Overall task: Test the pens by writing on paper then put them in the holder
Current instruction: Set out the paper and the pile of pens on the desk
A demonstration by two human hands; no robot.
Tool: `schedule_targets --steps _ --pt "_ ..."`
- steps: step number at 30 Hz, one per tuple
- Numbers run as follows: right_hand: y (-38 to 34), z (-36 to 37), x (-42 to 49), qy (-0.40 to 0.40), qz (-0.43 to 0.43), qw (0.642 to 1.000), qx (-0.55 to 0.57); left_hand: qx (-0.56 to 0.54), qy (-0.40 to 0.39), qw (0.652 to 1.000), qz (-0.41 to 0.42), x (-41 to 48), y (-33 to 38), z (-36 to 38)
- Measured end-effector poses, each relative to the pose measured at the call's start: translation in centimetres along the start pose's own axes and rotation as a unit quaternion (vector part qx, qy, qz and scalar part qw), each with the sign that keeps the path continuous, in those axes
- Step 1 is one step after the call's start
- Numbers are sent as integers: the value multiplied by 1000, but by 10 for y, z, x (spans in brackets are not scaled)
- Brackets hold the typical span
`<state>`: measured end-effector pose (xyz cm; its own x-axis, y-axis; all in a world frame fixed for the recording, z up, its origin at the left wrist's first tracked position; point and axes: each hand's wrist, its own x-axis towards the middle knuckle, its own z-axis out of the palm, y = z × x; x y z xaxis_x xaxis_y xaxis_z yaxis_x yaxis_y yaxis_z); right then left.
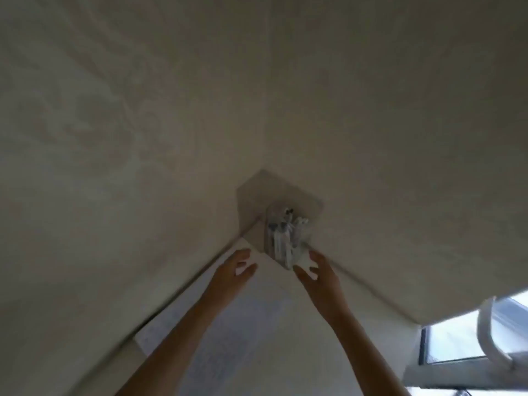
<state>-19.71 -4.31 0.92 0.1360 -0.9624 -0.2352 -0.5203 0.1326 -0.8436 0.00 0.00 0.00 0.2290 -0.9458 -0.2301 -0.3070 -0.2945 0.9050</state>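
With the left hand (238, 265) and right hand (317, 271) both empty, fingers spread, either side of the clear pen holder (281, 252) in the counter's (257, 310) far corner, I judge it light, rigid, slick-walled and top-heavy with pens (285, 224), so I'd clasp its sides low.
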Motion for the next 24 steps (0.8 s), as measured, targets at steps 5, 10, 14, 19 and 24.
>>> schedule_targets --steps 5,10,14,19,24 --pt "-31 2 44 65 -91 993 40 -44 14 999 7 51 32 12" --pt "-30 11 55 62 -127 990 -1 -44 17 999 13 57 15 21" --pt "-13 0 49 35 -147 988 22 -45 6 999 -4 56 4 22" --pt "13 -20 29 -47 -173 984 -2 -29 -92 995 18 47 11 32" --pt "24 -27 4 -39 -172 984 1 -58 -130 989 41 24 7 54"
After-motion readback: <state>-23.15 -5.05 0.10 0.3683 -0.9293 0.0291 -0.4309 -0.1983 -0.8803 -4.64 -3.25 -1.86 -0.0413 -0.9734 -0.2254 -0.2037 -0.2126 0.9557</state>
